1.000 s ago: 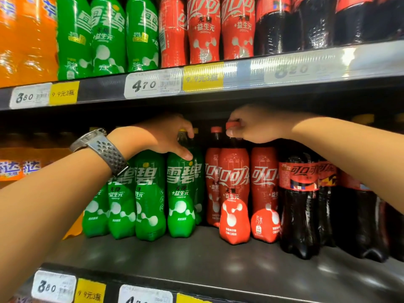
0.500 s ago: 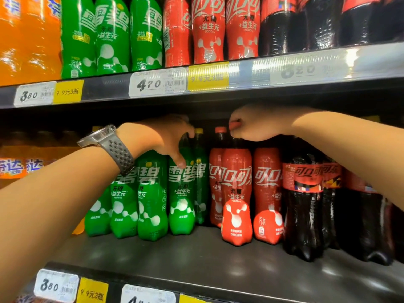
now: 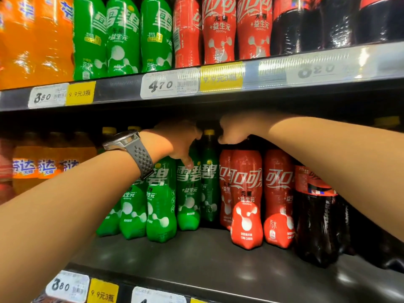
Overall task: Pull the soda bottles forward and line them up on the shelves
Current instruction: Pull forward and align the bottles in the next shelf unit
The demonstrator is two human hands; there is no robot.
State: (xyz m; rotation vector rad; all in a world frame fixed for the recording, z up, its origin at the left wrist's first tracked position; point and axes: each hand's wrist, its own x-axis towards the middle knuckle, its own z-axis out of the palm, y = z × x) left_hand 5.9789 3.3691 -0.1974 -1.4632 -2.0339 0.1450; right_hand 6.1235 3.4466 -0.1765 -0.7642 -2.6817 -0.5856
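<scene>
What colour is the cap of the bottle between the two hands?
The cap is yellow, in the head view.

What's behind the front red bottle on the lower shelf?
Behind the front red bottle, a second red bottle shows partly at its left. The right hand gripping the top hides both caps; anything further back is too dark to see.

One wide-angle head-worn camera faces forward and slightly down into the shelving from close by. Mid-frame, the left hand (image 3: 175,141) grips a green bottle (image 3: 188,202) and the right hand (image 3: 236,130) a red bottle (image 3: 246,215); the upper shelf (image 3: 118,92) runs just above both hands, the lower shelf (image 3: 207,259) below them.
</scene>
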